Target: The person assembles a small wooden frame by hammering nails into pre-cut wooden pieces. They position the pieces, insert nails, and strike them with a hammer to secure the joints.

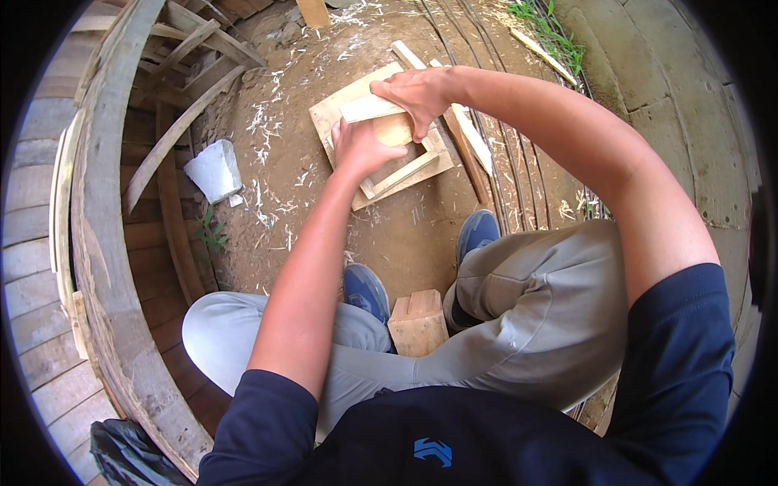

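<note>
A pale block [369, 108] is in both hands over a board [326, 118], far and central. The left hand [363, 151] curls round its left end; the right hand [417, 93] clasps its right. A near strip [403, 174] already lies on the board (fixings, I can't tell); the block seems unsettled. A plank [474, 142] crowds the right; a stone [214, 172] sits left, apart.

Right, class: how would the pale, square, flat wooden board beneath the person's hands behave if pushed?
The board is probably stiff, being straight-edged wood. Broad and flat, it should slide, not roll; the rough brown soil may add drag.
</note>
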The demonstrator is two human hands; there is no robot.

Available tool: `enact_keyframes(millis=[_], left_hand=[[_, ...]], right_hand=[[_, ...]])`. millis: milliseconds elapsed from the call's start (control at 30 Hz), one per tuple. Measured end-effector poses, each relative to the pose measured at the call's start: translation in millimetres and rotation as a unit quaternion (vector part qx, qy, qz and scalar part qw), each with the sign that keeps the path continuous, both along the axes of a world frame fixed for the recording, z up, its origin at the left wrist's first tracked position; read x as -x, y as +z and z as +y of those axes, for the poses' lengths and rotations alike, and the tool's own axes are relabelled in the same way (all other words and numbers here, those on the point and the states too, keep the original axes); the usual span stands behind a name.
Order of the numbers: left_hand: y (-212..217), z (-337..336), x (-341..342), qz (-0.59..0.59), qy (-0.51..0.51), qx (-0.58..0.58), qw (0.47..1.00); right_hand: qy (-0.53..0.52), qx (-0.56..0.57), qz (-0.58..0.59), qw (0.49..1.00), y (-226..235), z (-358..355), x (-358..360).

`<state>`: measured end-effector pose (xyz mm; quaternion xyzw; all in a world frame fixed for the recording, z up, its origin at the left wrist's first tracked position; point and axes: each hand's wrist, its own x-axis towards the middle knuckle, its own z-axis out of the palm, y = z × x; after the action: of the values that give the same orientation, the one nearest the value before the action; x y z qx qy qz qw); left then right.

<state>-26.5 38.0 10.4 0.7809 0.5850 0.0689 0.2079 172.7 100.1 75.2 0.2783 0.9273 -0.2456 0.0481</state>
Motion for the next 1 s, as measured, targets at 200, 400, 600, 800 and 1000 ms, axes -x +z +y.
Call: enact_keyframes(millis=[200, 400, 600, 800, 1000], left_hand=[[0.6, -11.2, -7.9, -0.023, 0.036, -0.048, 0.998], [-2.3, -14.7, -10.4, -0.003, 0.06, -0.038, 0.997], [-5.0, -29.1, -13.6, -0.063, 0.067, -0.106, 0.99], [-8.5, -31.8, -10.8, -0.08, 0.087, -0.133, 0.984], [-7.9, -43.9, 10.7, -0.143, 0.29, -0.099, 0.941]], right_hand=[[-0.014, 0.022, -0.04, 0.999, 5.7, 2.5, 2.2], [-0.028, 0.043, 0.004, 0.999, 2.6, 1.8, -4.9], [-0.158, 0.145, 0.084, 0.973, -8.2, -16.8, -18.5], [-0.209, 0.153, 0.106, 0.96, -0.9, -30.5, -15.0], [-0.192, 0.166, 0.074, 0.964, -6.0, -24.8, -20.6]])
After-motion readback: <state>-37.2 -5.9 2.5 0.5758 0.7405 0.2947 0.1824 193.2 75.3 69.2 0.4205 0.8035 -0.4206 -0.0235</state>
